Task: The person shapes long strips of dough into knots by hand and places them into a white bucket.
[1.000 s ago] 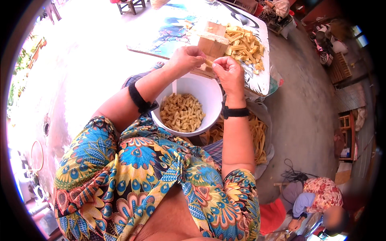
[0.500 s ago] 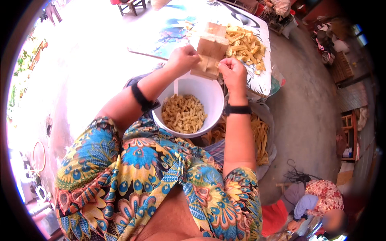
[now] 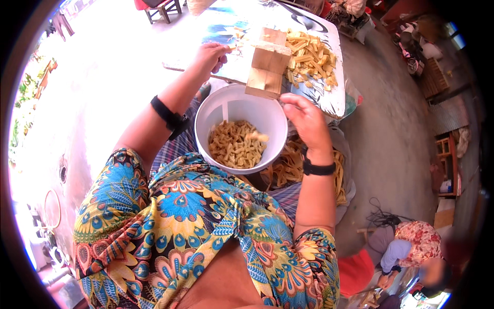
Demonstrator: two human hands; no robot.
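Over the left part of the table, my left hand [image 3: 211, 56] pinches what looks like a thin yellow strip [image 3: 232, 48] at its fingertips. My right hand [image 3: 307, 118] hovers by the bucket's right rim, fingers apart and holding nothing. Between the hands a stepped wooden block [image 3: 268, 64] stands at the table's near edge, touched by neither. Below it is a white bucket [image 3: 206, 116], partly filled with short, knotted-looking yellow-brown pieces [image 3: 234, 147]. One pale piece [image 3: 257, 136] is blurred above them. To the block's right lies a pile of cut yellow strips [image 3: 311, 62].
A bag [image 3: 350, 180] with long tan strips [image 3: 288, 165] sits right of the bucket. The table [image 3: 221, 20] has a printed top. Another person [image 3: 411, 247] works low at the lower right near a black cable [image 3: 383, 216]. A stool [image 3: 163, 11] stands far left.
My left hand has moved left, away from the block. My right hand has drawn back toward me and opened, and a blurred piece now shows inside the bucket.
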